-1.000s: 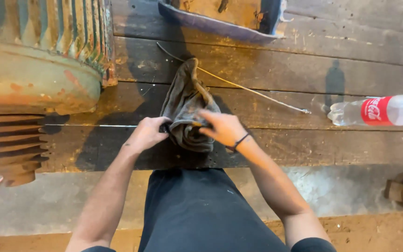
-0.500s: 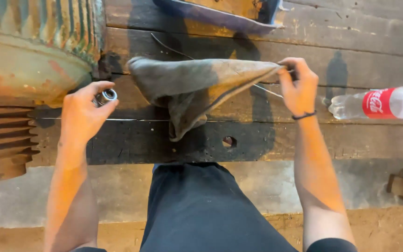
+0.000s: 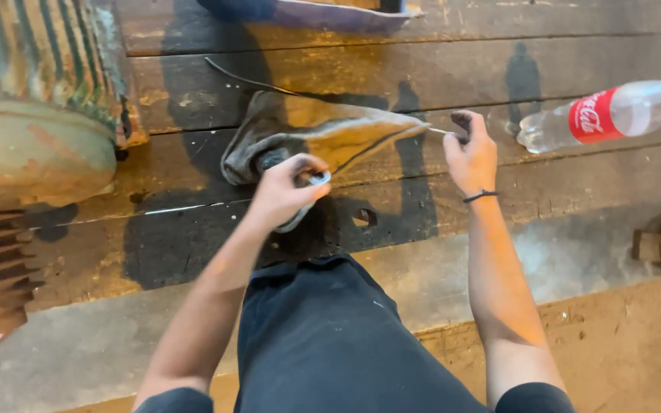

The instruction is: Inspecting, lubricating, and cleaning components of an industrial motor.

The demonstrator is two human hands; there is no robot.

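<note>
A dirty grey-brown cloth (image 3: 323, 131) lies spread on the dark wooden planks (image 3: 193, 237) in front of me. My left hand (image 3: 284, 191) holds a small round metal part (image 3: 317, 179) over the cloth's near edge. My right hand (image 3: 470, 153) pinches the cloth's right corner and holds it stretched just above the planks. A black band circles my right wrist.
A large rusty green ribbed machine housing (image 3: 32, 130) stands at the left. A clear plastic bottle with a red label (image 3: 606, 115) lies on the planks at the right. A thin wire (image 3: 242, 76) runs behind the cloth. A blue-edged tray (image 3: 307, 11) sits at the back.
The cloth has come down from mid-air onto the planks. My left hand with the metal part moved right to the cloth. My right hand lowered with the corner.
</note>
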